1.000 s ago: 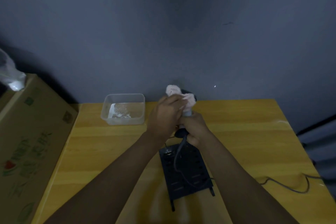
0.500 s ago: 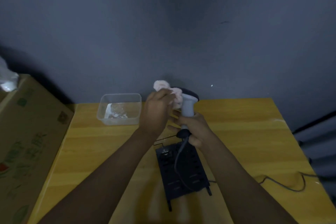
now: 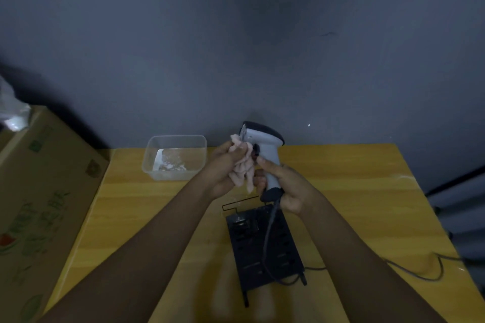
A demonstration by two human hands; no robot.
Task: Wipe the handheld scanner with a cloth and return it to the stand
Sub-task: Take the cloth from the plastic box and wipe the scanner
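The grey handheld scanner with a dark top stands upright above the table, its head pointing left. My right hand grips its handle. My left hand holds a crumpled pale pink cloth pressed against the scanner's front, below the head near the trigger. A dark cable hangs from the handle's base. The black stand lies flat on the yellow table, just below my hands.
A clear plastic container sits at the table's back left. A large cardboard box stands along the left edge. The cable trails across the table's right side. A grey wall rises behind.
The cloth has slid from the top of the scanner's head down its left front to the trigger area, leaving the head uncovered. My right hand keeps its grip on the handle.
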